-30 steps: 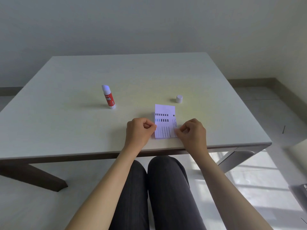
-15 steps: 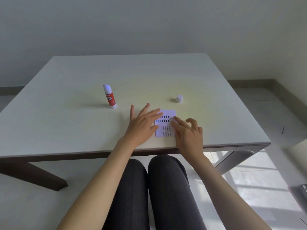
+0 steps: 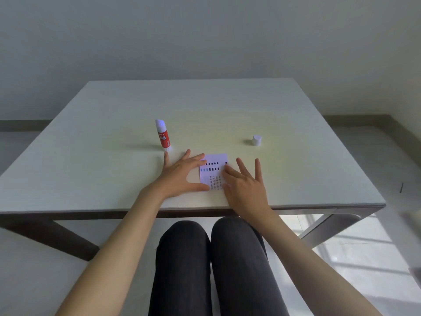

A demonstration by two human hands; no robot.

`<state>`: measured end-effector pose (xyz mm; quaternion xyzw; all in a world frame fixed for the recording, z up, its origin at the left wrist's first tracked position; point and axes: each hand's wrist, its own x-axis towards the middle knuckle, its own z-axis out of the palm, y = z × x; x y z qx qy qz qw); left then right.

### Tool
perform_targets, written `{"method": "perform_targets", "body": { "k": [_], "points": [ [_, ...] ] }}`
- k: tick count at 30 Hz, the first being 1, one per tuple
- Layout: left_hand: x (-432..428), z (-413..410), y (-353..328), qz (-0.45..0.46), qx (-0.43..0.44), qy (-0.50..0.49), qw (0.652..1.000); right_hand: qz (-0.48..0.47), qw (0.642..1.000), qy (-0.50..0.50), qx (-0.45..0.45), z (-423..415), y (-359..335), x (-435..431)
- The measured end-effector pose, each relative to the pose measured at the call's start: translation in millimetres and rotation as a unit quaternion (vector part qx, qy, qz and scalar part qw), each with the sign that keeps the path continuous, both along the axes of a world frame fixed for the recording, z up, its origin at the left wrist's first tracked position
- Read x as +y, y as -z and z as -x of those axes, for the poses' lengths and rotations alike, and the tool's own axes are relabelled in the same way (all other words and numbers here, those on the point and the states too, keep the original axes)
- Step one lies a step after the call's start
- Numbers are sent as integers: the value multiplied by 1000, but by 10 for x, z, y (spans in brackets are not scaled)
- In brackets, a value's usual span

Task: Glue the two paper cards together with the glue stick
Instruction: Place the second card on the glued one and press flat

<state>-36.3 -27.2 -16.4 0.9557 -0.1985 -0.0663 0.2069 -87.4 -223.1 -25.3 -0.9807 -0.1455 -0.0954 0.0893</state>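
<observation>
1. Head view, landmark: the card lies flat on the table, near its front edge, directly ahead of the person. Only one printed face shows; I cannot tell whether a second card sits exactly under it, though the task implies a stacked pair.

2. Head view, left hand: palm down, fingers spread wide and flat. Its fingertips overlap the card's left edge and far-left corner; the thumb touches the near-left corner. It grips nothing.

3. Head view, right hand: palm down, fingers apart. The inner fingers lie across the card's right portion; the outer two fan out past its right edge, over bare table. Nothing is held.

4. Head view, glue: stands upright, uncapped, beyond and to the left of the card, just past the left hand's fingertips. The cap stands beyond and to the right of the card, apart from the right hand.

5. Key relation: the card lies between the two hands, its long axis running roughly away from the person. Each hand covers one long side; the centre strip is bare.

6. Judgement: this looks like the pressing step, the glue apparently already applied. The next stroke probably needs to run along the long axis, from the centre strip outward.

7. Judgement: for recapping, the left hand is nearer the glue and the right hand nearer the cap.

8. Risk (judgement): uneven pressure could slide the sheets out of register.
</observation>
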Motion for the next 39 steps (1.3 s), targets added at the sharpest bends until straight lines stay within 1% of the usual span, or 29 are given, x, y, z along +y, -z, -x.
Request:
{"method": "perform_targets", "body": {
  "k": [2, 4, 5, 8, 10, 11, 13, 15, 16, 19, 20, 21, 23, 25, 27, 30, 31, 32, 34, 36, 37, 39],
  "points": [
    [7, 1, 22, 21, 11, 4, 1000, 21, 999, -47, -4, 68, -16, 90],
    [20, -13, 38, 25, 12, 14, 1000, 30, 994, -102, 31, 83, 18, 179],
    [26, -20, 45, 24, 12, 18, 999, 33, 992, -108, 53, 39, 24, 185],
    [31, -33, 54, 20, 16, 13, 1000, 49, 992, -47, 107, -286, -40, 86],
    [22, -34, 60, 19, 20, 6, 1000, 74, 991, -18, 113, -380, -96, 72],
    [20, -39, 67, 21, 21, 4, 1000, 79, 991, -30, 101, -341, -88, 105],
    [19, -47, 78, 29, 23, 1, 999, 68, 990, -97, 82, -149, 5, 187],
    [22, -52, 88, 34, 27, 5, 999, 52, 986, -130, 95, -27, 38, 177],
    [23, -49, 91, 37, 30, 6, 999, 53, 986, -118, 104, -70, 5, 130],
    [27, -38, 87, 40, 35, 6, 999, 89, 989, -33, 115, -295, -127, 42],
    [27, -34, 86, 41, 37, 4, 998, 92, 989, -21, 112, -309, -145, 62],
    [26, -33, 85, 42, 37, 4, 998, 86, 991, -26, 103, -280, -136, 98],
    [21, -38, 82, 46, 36, 5, 998, 63, 992, -80, 75, -134, -52, 171],
    [19, -40, 84, 52, 39, 2, 998, 61, 989, -112, 71, -34, 13, 148],
    [22, -44, 93, 52, 39, 3, 998, 64, 992, -80, 74, -118, -3, 81],
    [27, -46, 102, 45, 36, 1, 998, 76, 992, 6, 99, -311, -56, 58],
    [27, -49, 105, 47, 36, 1, 998, 75, 992, 15, 99, -321, -60, 87],
    [26, -53, 105, 49, 37, 1, 998, 73, 993, 8, 90, -292, -54, 123],
    [24, -57, 109, 50, 38, 2, 998, 64, 994, -51, 76, -131, 7, 173],
    [33, -61, 119, 52, 37, 4, 998, 59, 990, -97, 86, 2, 72, 143],
    [35, -61, 118, 55, 37, 5, 998, 57, 989, -96, 94, -4, 76, 104],
    [33, -53, 112, 57, 40, 2, 998, 57, 991, -49, 115, -163, 32, 20]
  ]
}}
